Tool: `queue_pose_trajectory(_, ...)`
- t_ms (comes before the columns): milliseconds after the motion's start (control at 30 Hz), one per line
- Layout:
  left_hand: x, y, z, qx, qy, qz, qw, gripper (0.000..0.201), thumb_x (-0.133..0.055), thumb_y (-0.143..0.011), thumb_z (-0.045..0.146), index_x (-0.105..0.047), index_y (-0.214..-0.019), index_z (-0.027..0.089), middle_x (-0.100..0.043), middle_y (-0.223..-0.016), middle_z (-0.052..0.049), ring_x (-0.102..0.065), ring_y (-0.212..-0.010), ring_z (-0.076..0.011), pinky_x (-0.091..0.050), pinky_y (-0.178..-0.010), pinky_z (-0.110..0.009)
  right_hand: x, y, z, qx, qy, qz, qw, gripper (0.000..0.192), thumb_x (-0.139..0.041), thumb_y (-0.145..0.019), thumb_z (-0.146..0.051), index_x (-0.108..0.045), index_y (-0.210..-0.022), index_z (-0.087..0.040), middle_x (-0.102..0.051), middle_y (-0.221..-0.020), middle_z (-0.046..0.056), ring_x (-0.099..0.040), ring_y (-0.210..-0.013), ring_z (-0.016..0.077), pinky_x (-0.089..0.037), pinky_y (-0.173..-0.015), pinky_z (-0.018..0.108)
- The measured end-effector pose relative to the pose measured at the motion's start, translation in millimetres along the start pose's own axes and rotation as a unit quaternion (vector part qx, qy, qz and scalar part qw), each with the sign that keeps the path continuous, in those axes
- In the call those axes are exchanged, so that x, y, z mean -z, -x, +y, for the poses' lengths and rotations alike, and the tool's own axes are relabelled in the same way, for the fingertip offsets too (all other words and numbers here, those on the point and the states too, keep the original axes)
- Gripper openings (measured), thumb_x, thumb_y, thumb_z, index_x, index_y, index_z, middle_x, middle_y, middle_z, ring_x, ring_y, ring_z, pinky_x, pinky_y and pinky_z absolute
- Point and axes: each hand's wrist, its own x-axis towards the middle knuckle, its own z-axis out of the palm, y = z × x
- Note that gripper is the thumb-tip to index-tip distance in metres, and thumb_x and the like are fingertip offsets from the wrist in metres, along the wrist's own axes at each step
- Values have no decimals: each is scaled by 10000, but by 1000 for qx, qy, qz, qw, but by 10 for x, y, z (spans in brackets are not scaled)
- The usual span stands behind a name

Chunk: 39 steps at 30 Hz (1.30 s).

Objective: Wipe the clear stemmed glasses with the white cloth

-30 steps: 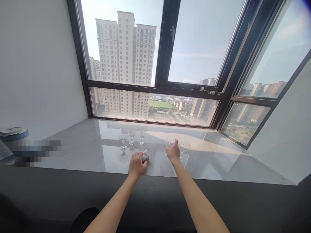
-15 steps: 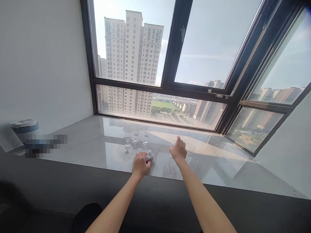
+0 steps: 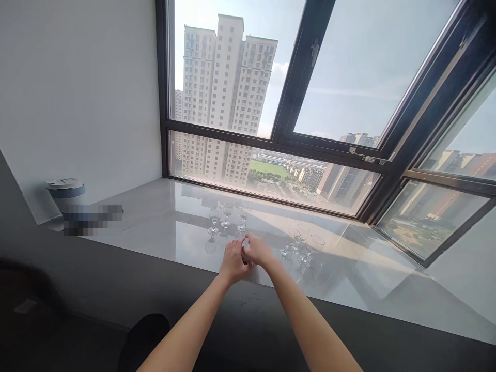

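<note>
My left hand (image 3: 233, 262) rests low over the sill near its front edge, its fingers curled. My right hand (image 3: 259, 251) meets it there, thumb side up, with bent fingers touching or nearly touching the left fingertips. The wadded white cloth seen earlier in my left hand is almost wholly hidden between the two hands. Just behind them stand three small clear stemmed glasses, among them a left one (image 3: 213, 230) and a right one (image 3: 242, 226). To the right of my right hand is another group of three upright stemmed glasses, the nearest one (image 3: 305, 261) largest in view.
The glossy pale windowsill (image 3: 151, 227) runs along a dark-framed window (image 3: 287, 139). At its left end stands a white tub with a blue band (image 3: 66, 192), beside a blurred-out patch. The sill's front edge drops to a dark wall face.
My right hand has left the right-hand glasses and moved left to join my left hand, covering the cloth. The right-hand glasses now show plainly. The whole view has shifted slightly.
</note>
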Motion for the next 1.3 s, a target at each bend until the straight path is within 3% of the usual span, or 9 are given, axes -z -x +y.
queue_pose_trajectory(133, 74, 16, -9, 11, 31, 48, 998, 555, -533, -681, 143, -466, -1231, 184, -534, -1203, -126, -484, -1159, -274, -368, -1015, -454, -276, 121, 108, -25, -60, 1, 998, 366, -567, -780, -309, -574, -1129, -198, -656, -988, 68, -601, -914, 208, -423, -716, 270)
queue_pose_trajectory(300, 233, -295, -183, 172, 42, 218, 960, 390, -476, -731, 116, -470, -1112, 199, -554, -1080, -97, -529, -1066, -227, -424, -946, -391, -400, 375, 274, -7, -105, 65, 992, 443, -613, -751, -264, -536, -1180, -181, -626, -1064, 85, -574, -997, 221, -430, -820, 290)
queue_pose_trajectory(433, 417, -670, -435, 275, -2, 262, 925, 567, -621, -718, 270, -381, -1222, 173, -493, -1189, -151, -466, -1171, -295, -387, -984, -440, -502, 544, 298, 6, -125, 127, 984, 431, -573, -773, -188, -519, -1200, -202, -614, -1048, 84, -553, -1026, 235, -433, -867, 318)
queue_pose_trajectory(600, 509, -1001, -736, 286, 31, 213, 934, 924, -745, -626, 449, -220, -1337, 180, -338, -1376, -219, -369, -1299, -323, -384, -1004, -453, -545, 597, 281, 42, -135, 166, 976, 458, -544, -778, -141, -504, -1231, -195, -608, -1095, 90, -509, -1092, 239, -431, -911, 331)
queue_pose_trajectory(667, 511, -1100, -829, 292, 82, 194, 933, 985, -776, -584, 468, -198, -1340, 211, -380, -1357, -189, -439, -1249, -288, -422, -964, -418, -531, 592, 285, 53, -131, 168, 976, 486, -545, -780, -137, -485, -1258, -196, -603, -1136, 87, -496, -1105, 232, -429, -924, 329)
queue_pose_trajectory(833, 527, -1201, -932, 284, 115, 128, 943, 712, -746, -622, 443, -389, -1197, 221, -598, -1046, -63, -614, -905, -176, -494, -748, -301, -488, 593, 290, 60, -106, 163, 979, 497, -553, -790, -154, -470, -1277, -206, -607, -1146, 73, -484, -1106, 225, -420, -936, 342)
queue_pose_trajectory(1067, 471, -776, -600, 238, 119, 134, 955, 618, -697, -677, 462, -439, -1181, 211, -634, -999, -59, -589, -694, -124, -469, -621, -257, -444, 630, 244, 48, -93, 167, 980, 479, -501, -812, -130, -479, -1283, -215, -607, -1112, 78, -480, -1087, 239, -425, -891, 337)
queue_pose_trajectory(1300, 258, -322, -252, 161, 131, 90, 974, 599, -634, -735, 451, -405, -1236, 217, -643, -888, -28, -608, -710, -154, -501, -670, -295, -455, 641, 199, -48, -63, 274, 958, 476, -365, -799, -47, -493, -1236, -188, -535, -1245, 100, -401, -1207, 251, -327, -991, 402)
